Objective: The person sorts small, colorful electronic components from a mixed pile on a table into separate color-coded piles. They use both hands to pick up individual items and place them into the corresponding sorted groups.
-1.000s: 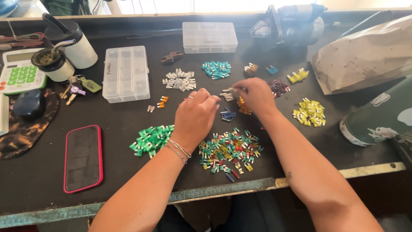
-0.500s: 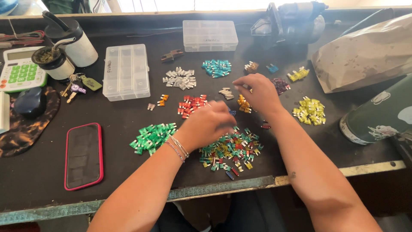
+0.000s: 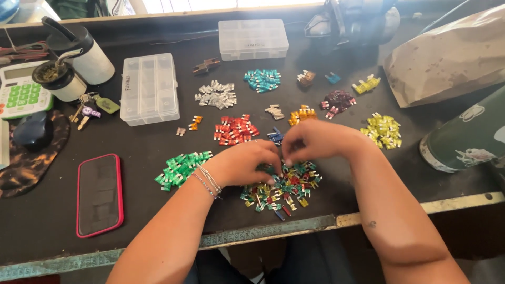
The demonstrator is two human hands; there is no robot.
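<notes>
Both hands, left hand [image 3: 247,164] and right hand [image 3: 314,141], pinch into the mixed fuse pile [image 3: 281,186]; whether the curled fingers hold anything, I cannot tell. Sorted red fuses [image 3: 235,130] lie at twelve o'clock; next needs a one-colour pick.

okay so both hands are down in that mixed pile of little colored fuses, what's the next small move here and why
Probably pinch one fuse out of the mixed pile and carry it to the heap of its colour. Both the left hand and right hand have fingertips in that unsorted pile, while single-colour heaps already lie around it: green, red, yellow. Which fuse is under the fingertips is hidden.
</notes>
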